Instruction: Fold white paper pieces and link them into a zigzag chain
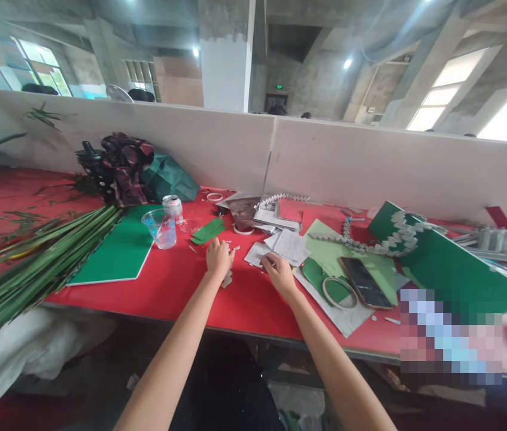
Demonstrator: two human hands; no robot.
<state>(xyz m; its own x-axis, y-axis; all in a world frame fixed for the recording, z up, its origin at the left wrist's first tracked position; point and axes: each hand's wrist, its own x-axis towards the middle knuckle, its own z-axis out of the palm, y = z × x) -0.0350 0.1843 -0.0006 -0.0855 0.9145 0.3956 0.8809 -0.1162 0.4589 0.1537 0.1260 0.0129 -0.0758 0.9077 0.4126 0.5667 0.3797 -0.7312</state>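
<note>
My left hand is closed over a short chain of folded paper, part of which pokes out below the palm. Green paper pieces lie just beyond it, and tiny white scraps are by the fingers. My right hand has its fingers bent down at the edge of the cut printed paper pieces; its fingertips seem pinched on one piece, partly hidden. A longer zigzag folded paper chain curves across light green paper to the right.
A phone and a tape ring lie right of my hands. Leftward are a plastic cup, a can, a green board and long leaves. A white partition borders the red table.
</note>
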